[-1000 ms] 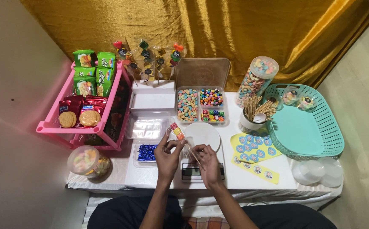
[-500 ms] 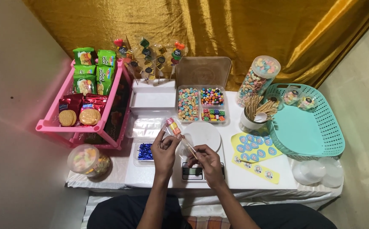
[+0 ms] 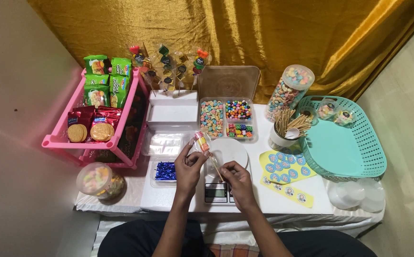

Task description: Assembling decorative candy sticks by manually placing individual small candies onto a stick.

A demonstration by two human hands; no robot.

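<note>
Candy skewer held over the white plate, being bagged or dressed

Both hands worked one candy skewer (image 3: 206,151) just above the white plate (image 3: 230,150): the left hand (image 3: 189,166) pinched its candy end, the right hand (image 3: 238,177) gripped the wooden stick's lower end. Judging by this, threading was finished; wrapping seemed next, needing a steady stick. The skewer tilted, carrying pastel pieces in clear film, in front of the compartment candy box (image 3: 226,119).

This looks like a home corner set up for making party sweets: a gold curtain (image 3: 245,33) hung as a backdrop, a small white-clothed table (image 3: 121,200) on a plain floor, a pink rack of snack packets (image 3: 104,112), candy trays (image 3: 226,118), a kitchen scale (image 3: 219,190) and sticker sheets (image 3: 283,167).
</note>
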